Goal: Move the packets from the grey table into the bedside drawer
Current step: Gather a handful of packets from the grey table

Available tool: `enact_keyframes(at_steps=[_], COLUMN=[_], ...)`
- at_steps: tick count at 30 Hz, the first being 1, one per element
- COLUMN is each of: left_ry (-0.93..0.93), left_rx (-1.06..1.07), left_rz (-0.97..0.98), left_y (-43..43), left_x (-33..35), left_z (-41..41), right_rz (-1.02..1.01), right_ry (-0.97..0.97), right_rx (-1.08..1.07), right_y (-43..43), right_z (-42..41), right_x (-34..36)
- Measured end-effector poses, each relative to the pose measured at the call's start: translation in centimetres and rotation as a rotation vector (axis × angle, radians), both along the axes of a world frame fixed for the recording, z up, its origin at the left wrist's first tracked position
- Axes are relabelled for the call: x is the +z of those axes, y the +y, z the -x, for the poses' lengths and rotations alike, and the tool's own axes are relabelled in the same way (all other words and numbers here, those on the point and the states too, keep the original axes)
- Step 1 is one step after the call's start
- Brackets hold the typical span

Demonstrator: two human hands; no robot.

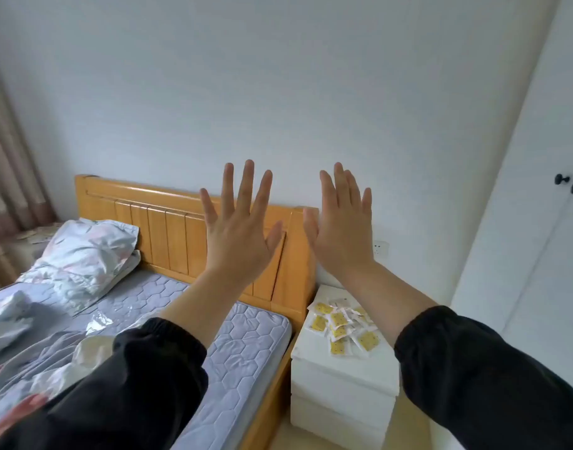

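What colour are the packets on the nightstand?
The packets are white with yellow panels; head view.

The small square plastic packets (338, 326) are white with yellow centres speckled dark, lying on a plain white bedside cabinet (343, 381). The slatted wooden headboard (168, 228) is honey-orange. The quilted mattress (246, 345) is lavender-blue, stitched in hexagons. The soft pillow (87, 251) is pale grey-white with a faded pink-and-green leafy print. The cloth sleeves (158, 378) are black, as are the round wardrobe knobs (558, 179).
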State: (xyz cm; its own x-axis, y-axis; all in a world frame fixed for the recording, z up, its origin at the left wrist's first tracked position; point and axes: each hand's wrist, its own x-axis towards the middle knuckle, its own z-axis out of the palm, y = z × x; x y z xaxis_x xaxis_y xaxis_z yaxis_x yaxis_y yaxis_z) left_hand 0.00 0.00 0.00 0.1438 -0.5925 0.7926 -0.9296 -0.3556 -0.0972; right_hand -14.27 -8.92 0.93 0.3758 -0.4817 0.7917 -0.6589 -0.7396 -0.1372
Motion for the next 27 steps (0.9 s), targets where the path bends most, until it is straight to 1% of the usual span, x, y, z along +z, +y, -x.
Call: enact_keyframes(at_steps=[2, 7, 13, 19, 27], left_ry=[0.032, 0.032, 0.036, 0.012, 0.029], left_rx=[0.067, 0.231, 0.470, 0.717, 1.012], left_rz=[0.000, -0.028, -0.036, -0.008, -0.025], left_y=[2.6, 11.1, 25.1, 43.1, 71.9], left_x=[-0.3, -1.9, -2.7, -2.7, -2.4], left_z=[1.0, 0.4, -0.1, -0.3, 2.7], right_rz=[-0.030, -0.034, -0.037, -0.033, -0.046], right_ry=[-0.023, 0.028, 0.083, 0.132, 0.129], right_rx=[0.079, 0.240, 0.476, 0.742, 1.061], right_y=[1.8, 7.7, 19.0, 35.8, 63.8], right_z=[0.2, -1.3, -5.4, -9.8, -12.0], right_x=[-0.4, -1.9, -2.8, -2.7, -3.0])
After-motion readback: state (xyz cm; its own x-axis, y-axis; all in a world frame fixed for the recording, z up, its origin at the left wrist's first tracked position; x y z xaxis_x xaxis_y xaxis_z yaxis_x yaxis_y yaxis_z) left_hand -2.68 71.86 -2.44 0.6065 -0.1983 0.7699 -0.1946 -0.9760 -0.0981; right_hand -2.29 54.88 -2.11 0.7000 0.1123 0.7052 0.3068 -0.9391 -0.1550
